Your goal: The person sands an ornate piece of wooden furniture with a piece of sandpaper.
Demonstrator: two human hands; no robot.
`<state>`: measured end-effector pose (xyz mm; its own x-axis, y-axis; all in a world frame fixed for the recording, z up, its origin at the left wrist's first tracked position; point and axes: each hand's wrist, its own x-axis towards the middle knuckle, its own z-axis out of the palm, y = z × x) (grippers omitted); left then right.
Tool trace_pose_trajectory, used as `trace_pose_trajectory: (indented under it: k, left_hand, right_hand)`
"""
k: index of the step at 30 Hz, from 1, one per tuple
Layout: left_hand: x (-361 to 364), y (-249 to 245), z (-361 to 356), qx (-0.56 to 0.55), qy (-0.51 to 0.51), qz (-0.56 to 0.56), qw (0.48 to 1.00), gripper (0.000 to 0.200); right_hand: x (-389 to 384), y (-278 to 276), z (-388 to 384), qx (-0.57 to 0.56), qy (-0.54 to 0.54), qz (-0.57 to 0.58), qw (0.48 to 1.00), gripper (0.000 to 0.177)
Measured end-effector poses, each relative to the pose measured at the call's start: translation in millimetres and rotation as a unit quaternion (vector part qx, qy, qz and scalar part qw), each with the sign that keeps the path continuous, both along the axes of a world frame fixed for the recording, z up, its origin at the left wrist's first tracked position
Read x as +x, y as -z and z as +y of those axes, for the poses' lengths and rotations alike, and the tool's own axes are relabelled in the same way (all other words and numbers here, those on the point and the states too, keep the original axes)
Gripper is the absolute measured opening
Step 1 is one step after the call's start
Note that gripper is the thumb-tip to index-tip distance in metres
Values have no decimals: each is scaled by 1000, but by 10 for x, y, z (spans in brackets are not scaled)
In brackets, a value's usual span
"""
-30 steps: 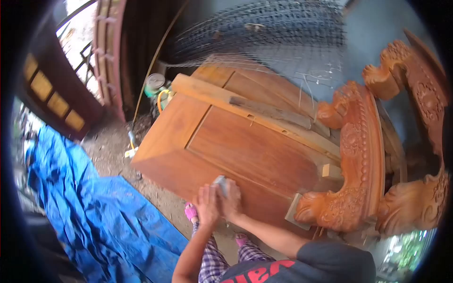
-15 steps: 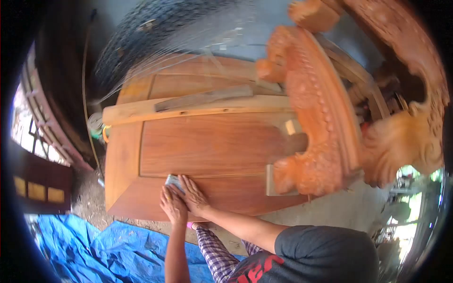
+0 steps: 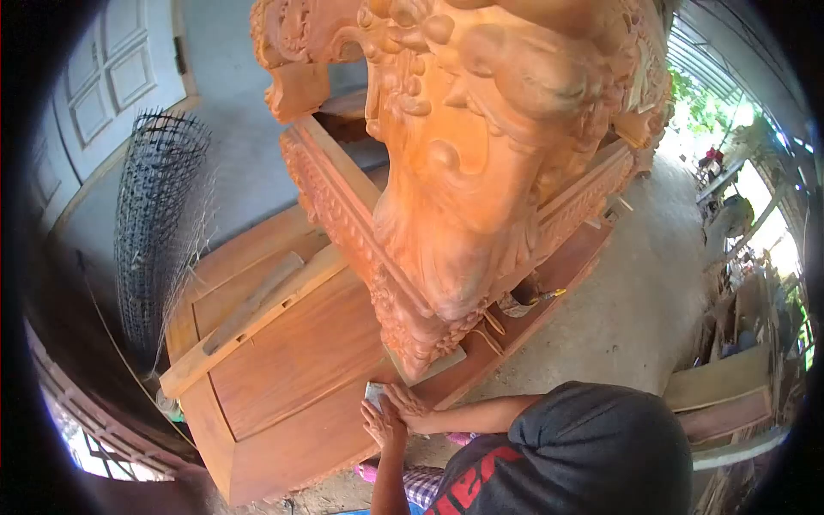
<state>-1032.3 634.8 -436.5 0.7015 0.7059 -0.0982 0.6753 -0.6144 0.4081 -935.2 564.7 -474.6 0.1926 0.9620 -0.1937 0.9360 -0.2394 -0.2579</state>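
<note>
A small pale grey block point(image 3: 375, 393), which looks like a sanding block, lies against the reddish-brown wooden panel point(image 3: 300, 451). My right hand point(image 3: 407, 407) presses on it from above, fingers laid over its edge. Close against it, my left hand point(image 3: 383, 427) grips the near side of the same block, and the two hands overlap. The fingers partly hide the block. Just beyond my hands, the pointed lower corner of a carved orange-brown wooden piece point(image 3: 446, 206) rests near the panel.
A wooden beam point(image 3: 283, 300) with a thin grey strip point(image 3: 249, 305) crosses the panel. Rolled black mesh point(image 3: 159, 232) stands by the wall at left. Thin curved tools point(image 3: 489, 330) lie beside the carving. Boards point(image 3: 721, 399) are stacked at right on the concrete floor point(image 3: 618, 318).
The view has swung right, bringing the carved piece to the centre. My hands and the block have moved right along the panel, nearer the carving's corner.
</note>
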Motion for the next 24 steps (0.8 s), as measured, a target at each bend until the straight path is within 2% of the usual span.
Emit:
trace_pose_trajectory:
  k: [2, 4, 5, 7, 10, 13, 15, 17, 20, 22, 24]
  left_hand:
    - [-108, 108, -72, -11, -41, 2, 999, 58]
    - [-255, 222, -16, 0, -14, -41, 999, 61]
    - [-357, 278, -17, 5, -38, -59, 998, 62]
    - [-527, 179, -8, -18, -92, -51, 994, 64]
    - [-1049, 149, -83, -12, -154, -49, 987, 65]
    - [-1619, 237, -11, 12, -219, -15, 975, 66]
    - [-1973, 258, 103, 1, -298, -2, 954, 67]
    - [-2265, 220, 278, -24, -333, 8, 943, 66]
    - [-2598, 289, 606, 30, -391, 38, 919, 66]
    - [-2729, 262, 893, 32, -400, 34, 915, 65]
    - [-2787, 280, 1163, 29, -407, 29, 913, 65]
  right_hand:
    - [13, -26, 10, -4, 16, -8, 1000, 87]
    - [-69, -134, 48, 1, -6, 0, 1000, 88]
    - [-14, -237, 59, 13, -22, 10, 1000, 87]
    - [1, -399, 174, 103, -29, 26, 994, 72]
    - [-36, -54, 388, 130, -10, -8, 991, 70]
    - [-491, -58, 851, 108, 12, -8, 994, 72]
    - [-1056, -77, 1294, 143, 10, 4, 990, 73]
    - [-1690, 4, 1806, 187, -50, 61, 979, 74]
    - [-2526, 4, 2586, 191, -159, 118, 961, 65]
    - [-2753, -3, 2923, 192, -194, 141, 951, 64]
    - [-2614, 5, 3074, 190, -226, 162, 942, 62]
